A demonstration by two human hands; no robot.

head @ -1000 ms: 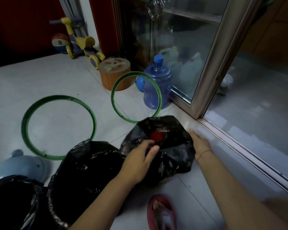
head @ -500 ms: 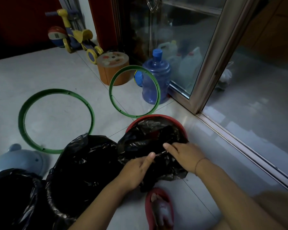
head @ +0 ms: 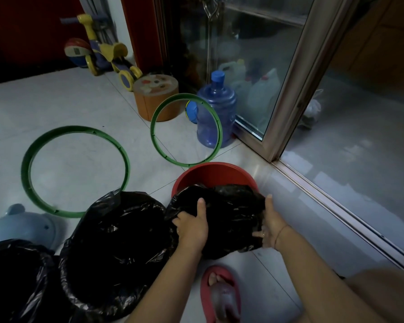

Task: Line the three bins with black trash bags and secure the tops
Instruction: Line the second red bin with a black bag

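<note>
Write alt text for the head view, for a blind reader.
The left hand and right hand grip a black trash bag over the near rim of a red bin. Left of it stand two bag-lined bins; behind are two green rings, one flat, one upright before a blue water bottle.

Pale tiled floor (head: 68,108), green ring (head: 25,169) lying flat, second ring (head: 187,95) tilted up by blue water jug (head: 216,117), red bin (head: 215,173), middle bagged bin (head: 117,241), left bagged bin (head: 12,276), orange stool (head: 154,101), toy scooter (head: 107,57), red slipper (head: 208,290).
</note>
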